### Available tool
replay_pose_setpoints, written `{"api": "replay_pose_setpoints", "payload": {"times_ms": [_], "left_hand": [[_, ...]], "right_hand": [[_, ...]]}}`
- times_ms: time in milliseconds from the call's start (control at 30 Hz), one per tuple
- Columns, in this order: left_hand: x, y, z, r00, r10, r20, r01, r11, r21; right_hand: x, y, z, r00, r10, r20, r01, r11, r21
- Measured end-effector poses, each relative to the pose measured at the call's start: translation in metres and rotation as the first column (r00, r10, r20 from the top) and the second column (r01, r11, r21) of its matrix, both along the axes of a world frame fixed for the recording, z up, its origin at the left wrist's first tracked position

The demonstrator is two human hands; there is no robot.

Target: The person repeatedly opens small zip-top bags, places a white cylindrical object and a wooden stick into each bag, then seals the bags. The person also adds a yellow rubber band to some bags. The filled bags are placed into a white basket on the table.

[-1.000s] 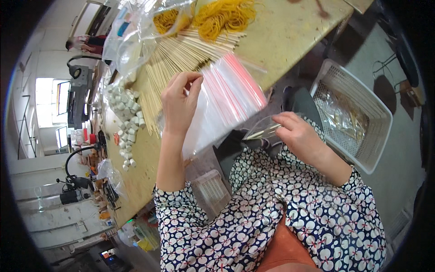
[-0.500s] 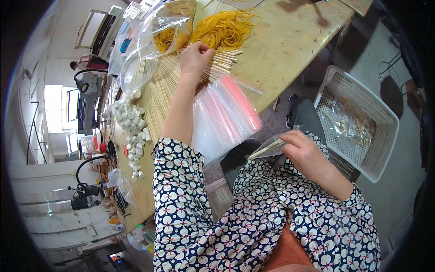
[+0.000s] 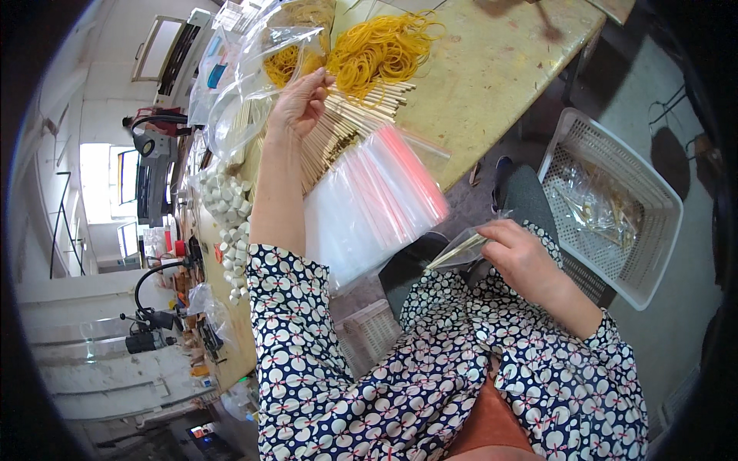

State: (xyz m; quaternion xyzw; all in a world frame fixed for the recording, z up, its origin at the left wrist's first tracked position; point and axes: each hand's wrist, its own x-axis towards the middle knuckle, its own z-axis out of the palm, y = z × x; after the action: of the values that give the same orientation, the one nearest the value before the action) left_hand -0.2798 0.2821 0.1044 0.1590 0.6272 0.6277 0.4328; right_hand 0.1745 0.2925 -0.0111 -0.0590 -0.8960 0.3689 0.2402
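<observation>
My left hand (image 3: 301, 106) is raised over a spread of thin wooden sticks (image 3: 338, 123), its thumb and fingers pinched together. Whatever small thing may be between the fingertips is too small to make out. Just right of those fingertips lies a heap of yellow rubber bands (image 3: 382, 48). Over my lap, my right hand (image 3: 523, 257) grips a small clear plastic bag (image 3: 463, 247) with a few wooden sticks inside. A stack of clear zip bags with red-pink strips (image 3: 377, 200) lies between the hands at the table's edge.
Many small white cylinders (image 3: 225, 198) lie left of the sticks on the table (image 3: 500, 69). A large clear bag (image 3: 265, 58) with more rubber bands sits at the back. On the right, a white plastic basket (image 3: 653, 269) holds filled bags. A desk lamp (image 3: 144, 142) stands far left.
My left hand has moved left, away from the rubber band heap, and turned so more of its palm side shows. My right hand keeps its grip on the bag of sticks.
</observation>
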Motion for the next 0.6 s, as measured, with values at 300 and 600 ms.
{"api": "replay_pose_setpoints", "payload": {"times_ms": [300,600], "left_hand": [[0.038,-0.013,-0.011,1.0,0.02,-0.005,-0.02,1.0,-0.013],[0.043,-0.022,-0.02,0.993,-0.037,-0.111,0.037,0.999,0.003]], "right_hand": [[-0.002,-0.001,0.002,1.0,0.01,0.015,-0.01,1.0,-0.002],[-0.003,-0.002,-0.001,1.0,0.01,0.008,-0.01,1.0,0.002]]}}
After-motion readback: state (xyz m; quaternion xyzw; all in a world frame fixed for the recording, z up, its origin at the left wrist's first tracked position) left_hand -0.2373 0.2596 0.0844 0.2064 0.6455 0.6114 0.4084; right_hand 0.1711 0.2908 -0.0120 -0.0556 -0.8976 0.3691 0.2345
